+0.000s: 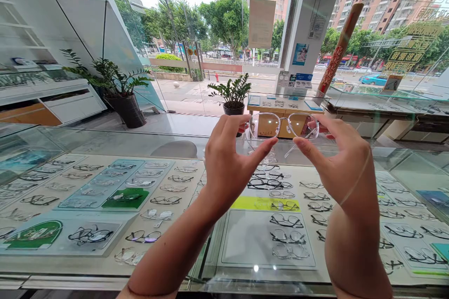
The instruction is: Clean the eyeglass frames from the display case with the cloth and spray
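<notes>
A pair of clear-framed eyeglasses (279, 127) is held up in front of me, above the glass counter, with both lenses facing me. My left hand (233, 142) pinches the left rim between thumb and fingers. On the other side, my right hand (338, 154) grips the right rim the same way, its thumb below the lens. One thin temple arm slants down behind the right lens. The fingertips behind the frame are partly hidden. Below my hands, rows of eyeglasses (286, 220) lie inside the glass display case (245, 243).
A white tray (70, 229) with glasses lies at the left of the case. Beyond the counter stand a small potted plant (231, 96), a larger one (122, 88) and a wooden display table (270, 121). A tilted pillar (308, 32) divides the shop windows.
</notes>
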A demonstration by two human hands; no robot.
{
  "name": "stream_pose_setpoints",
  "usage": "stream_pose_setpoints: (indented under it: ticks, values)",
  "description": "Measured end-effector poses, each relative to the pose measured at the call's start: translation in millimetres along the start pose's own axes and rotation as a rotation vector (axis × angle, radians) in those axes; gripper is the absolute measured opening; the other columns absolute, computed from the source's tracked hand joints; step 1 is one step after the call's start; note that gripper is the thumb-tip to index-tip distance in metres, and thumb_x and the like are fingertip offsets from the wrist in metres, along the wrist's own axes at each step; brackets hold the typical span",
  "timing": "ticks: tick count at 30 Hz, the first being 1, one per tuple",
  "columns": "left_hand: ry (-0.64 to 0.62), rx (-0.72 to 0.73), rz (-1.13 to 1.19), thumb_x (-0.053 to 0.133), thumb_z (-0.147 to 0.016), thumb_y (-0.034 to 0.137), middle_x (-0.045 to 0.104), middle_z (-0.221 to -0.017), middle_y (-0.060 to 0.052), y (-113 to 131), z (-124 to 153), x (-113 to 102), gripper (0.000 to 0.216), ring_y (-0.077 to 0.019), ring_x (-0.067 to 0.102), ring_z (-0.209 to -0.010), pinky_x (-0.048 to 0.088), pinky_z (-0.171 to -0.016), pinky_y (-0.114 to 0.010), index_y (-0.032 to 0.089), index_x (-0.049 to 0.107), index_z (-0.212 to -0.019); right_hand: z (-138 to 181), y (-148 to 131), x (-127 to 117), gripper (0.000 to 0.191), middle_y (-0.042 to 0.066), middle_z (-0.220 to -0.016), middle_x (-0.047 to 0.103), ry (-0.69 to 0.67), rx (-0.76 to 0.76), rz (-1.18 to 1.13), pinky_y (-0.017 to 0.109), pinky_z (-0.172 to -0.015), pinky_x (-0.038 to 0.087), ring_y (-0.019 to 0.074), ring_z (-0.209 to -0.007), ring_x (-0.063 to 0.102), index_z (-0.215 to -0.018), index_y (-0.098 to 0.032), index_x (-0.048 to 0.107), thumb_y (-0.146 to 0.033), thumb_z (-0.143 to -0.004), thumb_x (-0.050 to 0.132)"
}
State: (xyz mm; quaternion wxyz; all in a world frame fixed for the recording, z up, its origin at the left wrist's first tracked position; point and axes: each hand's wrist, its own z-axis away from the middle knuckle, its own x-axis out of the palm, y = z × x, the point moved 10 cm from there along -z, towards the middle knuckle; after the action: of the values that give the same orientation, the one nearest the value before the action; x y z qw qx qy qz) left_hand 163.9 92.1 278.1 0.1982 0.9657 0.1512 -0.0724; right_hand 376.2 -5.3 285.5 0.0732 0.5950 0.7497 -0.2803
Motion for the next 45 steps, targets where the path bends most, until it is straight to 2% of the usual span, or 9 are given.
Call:
stream_pose_setpoints:
  ticks: [16, 31, 45]
  values:
    - [-0.044, -0.009, -0.010, 0.088, -0.090, 0.052, 0.072, -0.104, -0.005, -2.7, 2.7, 6.6, 0.046, -0.0226, 0.069, -0.095, 0.055, -0.080, -0.039, 0.024, 0.065, -0.119, 0.3, -4.4, -4.0, 0.053, 0.013, -0.124, 0.081, 0.016, 0.025, 0.022, 0.061, -0.100, 0.059, 0.0363, -0.112, 0.075, -0.139, -0.027, 0.072, -0.059, -0.097, 0.079]
    - [0.050, 0.102, -0.057, 0.092, -0.089, 0.049, 0.068, -0.101, -0.004, 11.4, 2.4, -4.5, 0.049, -0.0220, 0.066, -0.093, 0.055, -0.081, -0.038, 0.024, 0.067, -0.123, 0.5, 0.5, 6.3, 0.058, 0.016, -0.132, 0.081, -0.054, 0.042, 0.012, 0.064, -0.103, 0.059, 0.0407, -0.120, 0.075, -0.141, -0.025, 0.073, -0.066, -0.100, 0.072]
    - [0.065, 0.096, -0.038, 0.093, -0.088, 0.048, 0.069, -0.101, -0.003, 10.4, 2.1, -6.8, 0.048, -0.0213, 0.066, -0.092, 0.055, -0.082, -0.038, 0.024, 0.067, -0.121, 1.0, 1.3, 7.8, 0.055, 0.015, -0.129, 0.082, -0.064, 0.053, -0.039, 0.063, -0.103, 0.059, 0.0394, -0.117, 0.076, -0.137, -0.025, 0.075, -0.066, -0.100, 0.072]
